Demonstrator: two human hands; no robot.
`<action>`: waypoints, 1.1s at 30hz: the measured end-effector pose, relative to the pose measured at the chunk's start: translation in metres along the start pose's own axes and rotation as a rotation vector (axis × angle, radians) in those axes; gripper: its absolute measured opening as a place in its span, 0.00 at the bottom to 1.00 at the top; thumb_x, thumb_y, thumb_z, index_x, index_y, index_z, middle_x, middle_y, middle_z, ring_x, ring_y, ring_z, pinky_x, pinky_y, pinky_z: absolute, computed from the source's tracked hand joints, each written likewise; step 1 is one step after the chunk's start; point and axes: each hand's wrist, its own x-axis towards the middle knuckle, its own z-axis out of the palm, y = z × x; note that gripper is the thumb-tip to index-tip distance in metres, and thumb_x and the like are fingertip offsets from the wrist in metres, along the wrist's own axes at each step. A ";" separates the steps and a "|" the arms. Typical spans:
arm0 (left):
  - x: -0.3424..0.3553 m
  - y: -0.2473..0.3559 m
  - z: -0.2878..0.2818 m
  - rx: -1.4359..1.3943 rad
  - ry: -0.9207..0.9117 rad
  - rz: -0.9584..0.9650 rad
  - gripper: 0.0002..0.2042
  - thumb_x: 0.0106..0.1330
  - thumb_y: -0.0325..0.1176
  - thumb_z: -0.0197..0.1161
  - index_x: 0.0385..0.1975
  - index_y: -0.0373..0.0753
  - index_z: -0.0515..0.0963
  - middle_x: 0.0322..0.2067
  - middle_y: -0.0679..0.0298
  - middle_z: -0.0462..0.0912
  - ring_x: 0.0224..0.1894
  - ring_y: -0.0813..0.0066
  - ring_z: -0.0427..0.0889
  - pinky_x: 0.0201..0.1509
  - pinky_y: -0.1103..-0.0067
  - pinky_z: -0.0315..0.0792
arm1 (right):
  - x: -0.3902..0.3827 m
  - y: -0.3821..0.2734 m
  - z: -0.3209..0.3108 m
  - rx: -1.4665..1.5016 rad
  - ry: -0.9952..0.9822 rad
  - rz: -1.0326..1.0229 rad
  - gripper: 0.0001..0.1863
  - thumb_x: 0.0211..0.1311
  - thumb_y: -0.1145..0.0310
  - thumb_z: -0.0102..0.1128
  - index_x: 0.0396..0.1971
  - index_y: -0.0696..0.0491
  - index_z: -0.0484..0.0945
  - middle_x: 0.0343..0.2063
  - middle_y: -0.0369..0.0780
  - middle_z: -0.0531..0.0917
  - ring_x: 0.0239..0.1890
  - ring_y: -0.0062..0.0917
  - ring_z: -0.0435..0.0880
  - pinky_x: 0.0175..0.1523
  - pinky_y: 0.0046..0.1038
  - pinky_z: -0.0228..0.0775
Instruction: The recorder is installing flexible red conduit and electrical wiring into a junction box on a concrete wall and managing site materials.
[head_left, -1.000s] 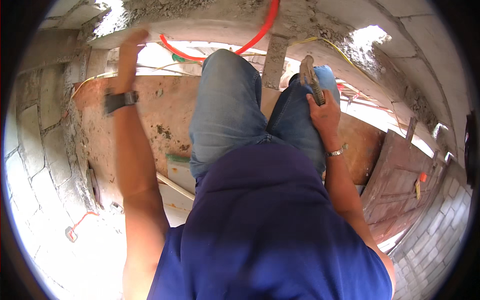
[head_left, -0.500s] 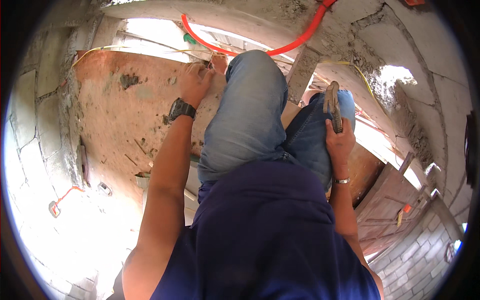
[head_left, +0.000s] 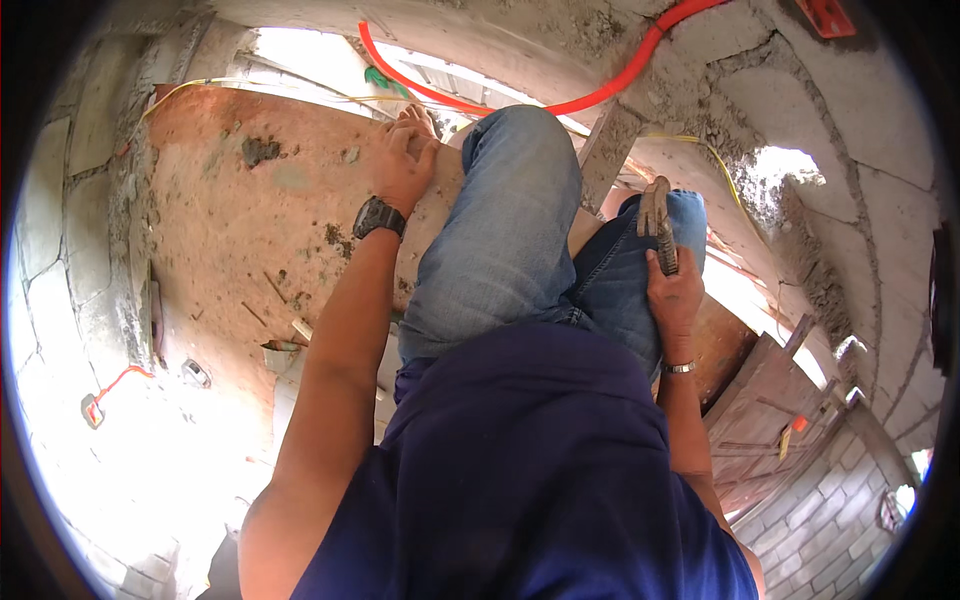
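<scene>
Beside my raised left jeans leg [head_left: 500, 230], my left hand [head_left: 402, 165] rests with spread, slightly bent fingers near the top edge of a stained reddish board [head_left: 230, 200]; nothing shows in it. Just beyond its fingertips is a small skin-coloured shape [head_left: 425, 120], perhaps toes or fingers; I cannot make out which. My right hand [head_left: 672, 290] is closed on the handle of a dusty metal tool [head_left: 656, 215], seemingly a hammer, held upright over my right thigh. A red hose [head_left: 620, 80] and a thin yellow cable [head_left: 725, 170] run beyond my knees.
Rough block walls [head_left: 80, 220] stand either side, with bright openings. A concrete beam [head_left: 540, 50] crosses ahead, with an upright post [head_left: 607, 150]. A panelled wooden door [head_left: 760, 430] leans at right. A red-handled item [head_left: 95, 410] lies at lower left, a red object [head_left: 825, 18] at upper right.
My left hand has come down from the raised position at far left to the board beside my left knee. The tool stays in my right hand. The view has shifted.
</scene>
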 end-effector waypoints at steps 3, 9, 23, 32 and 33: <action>-0.003 -0.006 0.005 0.051 0.031 -0.001 0.13 0.50 0.35 0.67 0.31 0.35 0.75 0.40 0.51 0.78 0.51 0.50 0.70 0.55 0.65 0.65 | -0.001 -0.002 0.000 -0.015 0.011 -0.056 0.14 0.54 0.61 0.64 0.32 0.56 0.76 0.24 0.47 0.78 0.27 0.42 0.79 0.33 0.35 0.69; -0.005 -0.003 0.010 0.034 0.083 -0.017 0.13 0.53 0.37 0.66 0.31 0.34 0.75 0.41 0.50 0.77 0.51 0.48 0.70 0.57 0.63 0.64 | -0.003 0.000 -0.001 -0.050 -0.011 -0.095 0.14 0.53 0.60 0.63 0.31 0.55 0.75 0.24 0.46 0.79 0.29 0.43 0.79 0.33 0.39 0.69; -0.011 -0.004 0.017 0.038 0.126 -0.011 0.15 0.54 0.35 0.65 0.36 0.33 0.74 0.45 0.48 0.75 0.54 0.45 0.68 0.59 0.62 0.63 | -0.003 -0.008 0.003 -0.087 0.001 -0.129 0.14 0.52 0.59 0.64 0.30 0.55 0.74 0.25 0.46 0.79 0.30 0.44 0.78 0.34 0.40 0.68; -0.012 -0.007 0.020 0.071 0.118 0.005 0.15 0.55 0.36 0.66 0.37 0.34 0.74 0.46 0.49 0.76 0.55 0.46 0.67 0.58 0.62 0.63 | 0.002 -0.009 0.008 -0.105 -0.024 -0.081 0.14 0.52 0.59 0.64 0.30 0.54 0.75 0.25 0.46 0.79 0.29 0.43 0.79 0.34 0.40 0.69; -0.012 -0.007 0.020 0.070 0.114 0.002 0.15 0.55 0.36 0.66 0.37 0.34 0.74 0.46 0.49 0.76 0.55 0.46 0.67 0.58 0.62 0.63 | 0.003 -0.009 0.009 -0.107 -0.028 -0.078 0.14 0.52 0.59 0.64 0.30 0.54 0.75 0.25 0.46 0.79 0.29 0.43 0.79 0.34 0.40 0.69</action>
